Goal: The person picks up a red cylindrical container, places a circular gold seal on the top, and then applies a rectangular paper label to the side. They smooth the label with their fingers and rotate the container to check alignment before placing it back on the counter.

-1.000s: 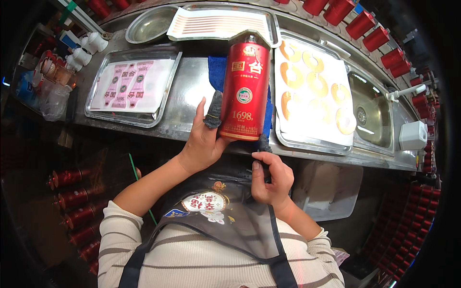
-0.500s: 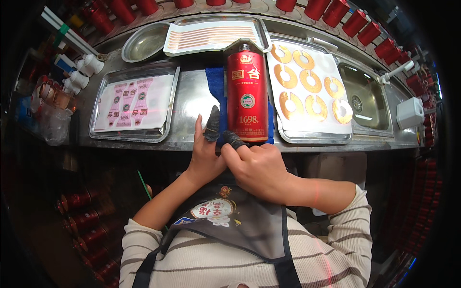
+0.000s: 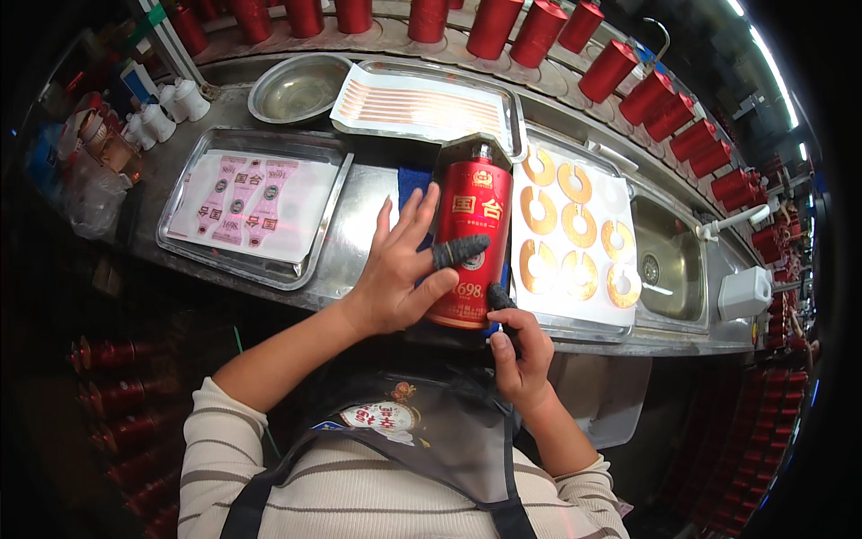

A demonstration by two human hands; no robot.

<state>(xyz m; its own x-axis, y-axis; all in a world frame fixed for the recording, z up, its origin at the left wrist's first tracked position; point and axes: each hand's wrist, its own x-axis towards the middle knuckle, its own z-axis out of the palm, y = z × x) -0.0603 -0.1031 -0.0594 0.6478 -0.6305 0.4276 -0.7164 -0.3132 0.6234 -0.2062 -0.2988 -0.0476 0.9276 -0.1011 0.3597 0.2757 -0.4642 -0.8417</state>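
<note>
A red bottle (image 3: 479,202) with gold lettering and a round green-and-white emblem lies on its side on a blue cloth (image 3: 415,182), its neck away from me. My left hand (image 3: 395,269) is open on the bottle's left side, fingers spread. Its index finger, in a black finger cot (image 3: 461,251), lies across the bottle's front over the emblem. By the lower right edge of the bottle is my right hand (image 3: 523,355). That index finger, also in a black cot (image 3: 500,296), points at the bottle's side, with the thumb apart and the other fingers curled.
To the left, a metal tray (image 3: 310,260) carries pink-and-white printed labels (image 3: 238,202). Gold C-shaped stickers (image 3: 577,224) lie on a white sheet at right, beside a sink (image 3: 669,260). Behind are a steel bowl (image 3: 297,88), a tray of gold strips (image 3: 422,103) and red bottles (image 3: 495,27) on a conveyor.
My left hand has moved right onto the bottle, laying its index finger across it. The right hand has shifted right to the bottle's lower right edge. The view has turned and shifted.
</note>
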